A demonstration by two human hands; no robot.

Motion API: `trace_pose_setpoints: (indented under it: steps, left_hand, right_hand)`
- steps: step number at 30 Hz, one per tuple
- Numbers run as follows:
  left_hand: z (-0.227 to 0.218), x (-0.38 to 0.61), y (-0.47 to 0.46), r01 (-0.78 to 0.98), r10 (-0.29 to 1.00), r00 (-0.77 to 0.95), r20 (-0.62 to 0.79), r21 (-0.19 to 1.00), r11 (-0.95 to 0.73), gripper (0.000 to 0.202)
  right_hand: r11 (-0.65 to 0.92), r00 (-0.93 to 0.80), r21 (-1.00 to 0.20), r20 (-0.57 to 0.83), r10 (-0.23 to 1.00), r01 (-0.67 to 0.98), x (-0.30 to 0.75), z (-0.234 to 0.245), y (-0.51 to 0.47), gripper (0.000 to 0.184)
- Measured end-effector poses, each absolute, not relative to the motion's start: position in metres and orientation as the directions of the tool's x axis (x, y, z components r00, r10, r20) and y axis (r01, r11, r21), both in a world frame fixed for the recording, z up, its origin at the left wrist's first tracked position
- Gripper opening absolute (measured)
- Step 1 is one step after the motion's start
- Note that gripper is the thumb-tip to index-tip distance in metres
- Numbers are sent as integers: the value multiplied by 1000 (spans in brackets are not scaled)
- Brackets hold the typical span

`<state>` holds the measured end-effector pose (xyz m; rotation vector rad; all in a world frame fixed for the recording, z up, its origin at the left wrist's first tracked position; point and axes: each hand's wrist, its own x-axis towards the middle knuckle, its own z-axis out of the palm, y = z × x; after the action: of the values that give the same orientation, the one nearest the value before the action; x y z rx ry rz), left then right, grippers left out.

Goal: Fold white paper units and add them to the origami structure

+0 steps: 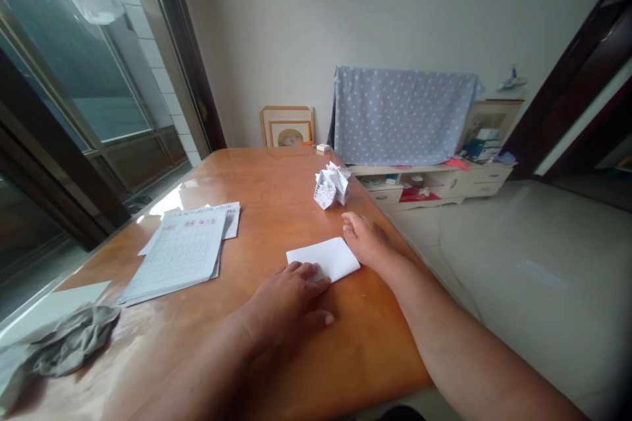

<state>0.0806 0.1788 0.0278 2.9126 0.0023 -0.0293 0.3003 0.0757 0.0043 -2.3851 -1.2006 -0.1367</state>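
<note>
White folded paper (326, 260), flat rectangle, lies skewed on wooden table (257, 191); your left hand (289, 302) covers its near corner; your right hand (368, 241) touches its far end.

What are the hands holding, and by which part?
The left hand presses the left end of a white paper against the table; the right hand rests against its right end. Neither clearly grips it.

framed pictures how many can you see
2. One stands at the far end of the wooden table, by the wall. The other stands on the white cabinet, partly behind boxes. The dotted cloth could hide more.
</note>
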Motion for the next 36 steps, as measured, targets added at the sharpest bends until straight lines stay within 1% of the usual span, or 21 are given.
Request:
trace_pose_setpoints:
  steps: [2, 6, 9, 11, 13, 16, 21, 25, 33, 36]
  left_hand:
    - [28, 80, 179, -11, -11, 1000, 2, 227, -974, 46]
    - [25, 79, 180, -35, -33, 999, 14, 233, -972, 43]
    - [21, 79, 181, -55, -49, 998, 32, 236, -970, 44]
    - [19, 79, 182, -73, -64, 997, 43, 237, -969, 40]
    - [19, 79, 182, -78, -69, 997, 45, 235, -969, 35]
    - [19, 78, 182, -78, -68, 996, 50, 223, -972, 35]
    - [14, 79, 184, -96, -81, 993, 84, 189, -977, 36]
    - [11, 80, 185, -100, -83, 992, 95, 190, -977, 33]
    - [15, 79, 185, -80, -65, 995, 76, 217, -973, 30]
    - [16, 79, 184, -79, -64, 995, 74, 220, -972, 28]
  right_hand:
    - [-461, 551, -330, 276, 787, 824, 288, 14, 72, 40]
    - [-297, 344, -261, 158, 926, 919, 256, 31, 55, 48]
    - [-182, 213, -202, 141, 967, 962, 232, 31, 36, 47]
    - [-158, 179, -167, 115, 977, 973, 218, 24, 25, 50]
    - [-176, 190, -147, 82, 978, 973, 209, 15, 16, 54]
    - [-202, 211, -129, 57, 976, 971, 200, 2, 10, 58]
    - [-266, 273, -94, 76, 959, 959, 192, -8, 6, 69]
    - [-316, 321, -74, 79, 944, 946, 194, -9, 0, 77]
    - [-442, 441, -6, 94, 893, 897, 218, -5, -20, 78]
    - [-486, 485, -18, 124, 866, 874, 219, 1, -20, 77]
